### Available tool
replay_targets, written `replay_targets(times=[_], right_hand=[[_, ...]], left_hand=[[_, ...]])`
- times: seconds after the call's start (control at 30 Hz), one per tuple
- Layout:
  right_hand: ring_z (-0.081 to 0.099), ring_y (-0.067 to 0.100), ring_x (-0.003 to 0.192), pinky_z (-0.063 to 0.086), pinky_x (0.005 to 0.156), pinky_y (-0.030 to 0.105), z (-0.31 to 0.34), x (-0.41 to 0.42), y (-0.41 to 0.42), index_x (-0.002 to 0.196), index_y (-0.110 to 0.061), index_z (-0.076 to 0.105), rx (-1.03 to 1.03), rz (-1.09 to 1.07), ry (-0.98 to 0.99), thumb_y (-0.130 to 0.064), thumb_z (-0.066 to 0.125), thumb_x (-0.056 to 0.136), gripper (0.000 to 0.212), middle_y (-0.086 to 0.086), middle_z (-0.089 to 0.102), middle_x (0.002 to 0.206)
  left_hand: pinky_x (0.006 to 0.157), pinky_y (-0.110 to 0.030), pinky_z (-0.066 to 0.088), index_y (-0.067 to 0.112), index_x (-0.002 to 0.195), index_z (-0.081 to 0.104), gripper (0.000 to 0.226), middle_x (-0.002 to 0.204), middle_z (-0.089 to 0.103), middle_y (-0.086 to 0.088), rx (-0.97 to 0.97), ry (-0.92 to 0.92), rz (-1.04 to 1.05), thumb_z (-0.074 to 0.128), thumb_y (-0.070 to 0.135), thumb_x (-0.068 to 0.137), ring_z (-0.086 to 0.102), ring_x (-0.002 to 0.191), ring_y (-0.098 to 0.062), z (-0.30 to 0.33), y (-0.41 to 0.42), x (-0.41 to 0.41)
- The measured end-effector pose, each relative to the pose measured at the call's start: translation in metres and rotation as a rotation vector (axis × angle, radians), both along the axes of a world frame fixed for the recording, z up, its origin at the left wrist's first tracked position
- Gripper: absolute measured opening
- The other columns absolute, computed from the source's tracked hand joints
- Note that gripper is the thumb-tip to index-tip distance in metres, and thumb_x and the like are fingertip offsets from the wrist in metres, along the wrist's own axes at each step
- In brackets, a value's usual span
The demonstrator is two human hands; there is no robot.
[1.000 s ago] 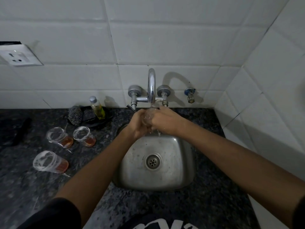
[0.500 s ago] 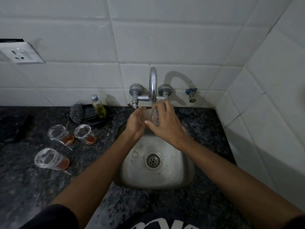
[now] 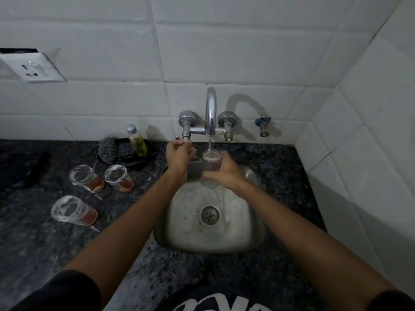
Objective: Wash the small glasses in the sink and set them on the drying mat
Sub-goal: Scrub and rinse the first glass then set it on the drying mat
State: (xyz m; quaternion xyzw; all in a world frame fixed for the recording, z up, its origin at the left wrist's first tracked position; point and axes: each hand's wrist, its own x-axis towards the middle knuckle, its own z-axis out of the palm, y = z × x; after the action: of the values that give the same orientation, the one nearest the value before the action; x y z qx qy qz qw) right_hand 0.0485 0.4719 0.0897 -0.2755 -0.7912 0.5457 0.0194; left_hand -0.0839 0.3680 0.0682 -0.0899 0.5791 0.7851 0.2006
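Note:
My right hand [image 3: 224, 173] grips a small clear glass [image 3: 211, 161] upright under the chrome tap [image 3: 211, 108], and a thin stream of water runs into it. My left hand [image 3: 178, 154] is closed around the tap's left valve handle [image 3: 186, 138]. Both hands are over the back of the steel sink [image 3: 247, 230]. Three more small glasses with orange-brown dregs stand on the dark stone counter to the left: two side by side [image 3: 86, 178] [image 3: 119, 178] and one nearer me [image 3: 73, 209].
A black dish [image 3: 137, 161] behind the glasses holds a scrubber [image 3: 107, 149] and a small bottle of yellow liquid [image 3: 137, 140]. A second valve [image 3: 263, 126] sits on the tiled wall to the right. A wall socket [image 3: 33, 68] is at the upper left. A tiled side wall closes the right.
My left hand left the glass and went up to the left valve handle. Water now flows from the tap into the glass, which my right hand holds alone.

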Motion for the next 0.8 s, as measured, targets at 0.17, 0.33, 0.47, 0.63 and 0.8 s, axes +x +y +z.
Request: replay_targets(times=[0.17, 0.33, 0.47, 0.63, 0.8], right_hand=[[0.068, 0.010, 0.098, 0.053, 0.074, 0.021, 0.001, -0.001, 0.002, 0.121, -0.020, 0.053, -0.033, -0.002, 0.071, -0.007, 0.094, 0.068, 0.068, -0.002, 0.067, 0.112], [0.073, 0.013, 0.101, 0.059, 0.088, 0.029, -0.003, -0.006, 0.008, 0.117, -0.025, 0.065, -0.043, -0.015, 0.133, -0.008, 0.096, 0.066, 0.062, -0.003, 0.074, 0.112], [0.073, 0.014, 0.101, 0.061, 0.093, 0.037, -0.006, -0.008, 0.010, 0.120, -0.020, 0.067, 0.004, 0.000, 0.114, -0.013, 0.098, 0.064, 0.064, -0.002, 0.075, 0.110], [0.073, 0.015, 0.100, 0.060, 0.092, 0.037, -0.009, -0.010, 0.009, 0.119, -0.022, 0.067, 0.057, 0.007, 0.127, -0.020, 0.099, 0.061, 0.066, -0.003, 0.075, 0.110], [0.071, 0.009, 0.098, 0.055, 0.083, 0.020, -0.006, -0.008, 0.008, 0.120, -0.021, 0.067, 0.084, 0.009, 0.143, -0.021, 0.099, 0.066, 0.063, -0.006, 0.074, 0.109]], left_hand=[[0.080, -0.035, 0.059, 0.014, 0.124, 0.046, 0.043, 0.106, 0.063, -0.008, -0.285, 0.106, 0.004, 0.077, 0.012, 0.094, 0.066, 0.091, -0.019, -0.011, 0.001, -0.024], [0.061, -0.022, 0.051, 0.005, 0.115, 0.067, 0.025, 0.100, 0.072, -0.014, -0.537, 0.324, -0.090, 0.072, 0.016, 0.093, 0.068, 0.081, -0.023, -0.014, 0.008, -0.036], [0.075, -0.022, 0.043, 0.000, 0.123, 0.066, 0.024, 0.102, 0.068, -0.011, -0.701, 0.535, -0.085, 0.062, 0.006, 0.100, 0.061, 0.091, -0.020, -0.011, 0.008, -0.028], [0.073, -0.032, 0.044, 0.001, 0.120, 0.063, 0.022, 0.095, 0.067, -0.012, -0.821, 0.723, -0.208, 0.056, 0.000, 0.099, 0.063, 0.085, -0.026, -0.014, 0.005, -0.024], [0.074, -0.031, 0.042, 0.001, 0.121, 0.062, 0.022, 0.096, 0.065, -0.011, -0.844, 0.727, -0.234, 0.056, 0.000, 0.100, 0.059, 0.086, -0.022, -0.009, 0.004, -0.023]])
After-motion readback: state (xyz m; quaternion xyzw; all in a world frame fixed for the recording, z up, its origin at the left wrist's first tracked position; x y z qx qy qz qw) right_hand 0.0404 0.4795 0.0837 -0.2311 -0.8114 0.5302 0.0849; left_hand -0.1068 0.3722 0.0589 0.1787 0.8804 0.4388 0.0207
